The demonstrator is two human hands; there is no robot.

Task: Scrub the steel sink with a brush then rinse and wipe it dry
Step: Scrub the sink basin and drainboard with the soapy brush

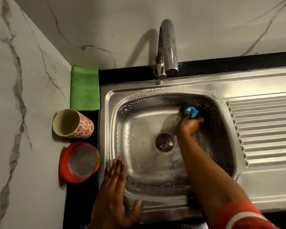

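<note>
The steel sink [109, 123] has a square basin with soap foam along its walls and a drain [164, 142] in the middle. My right hand [189, 125] reaches into the basin and grips a blue brush [191, 111], pressed against the far right wall. My left hand [114, 190] lies flat with straight fingers on the sink's near left rim. A folded green cloth [84, 89] lies on the counter at the far left corner. The tap [167, 48] stands behind the basin, with no water seen running.
A patterned cup [74, 123] lies on its side left of the sink. A red bowl [79, 162] with foamy liquid sits in front of it. The ribbed draining board [264, 129] extends to the right. Marble walls close in the left and back.
</note>
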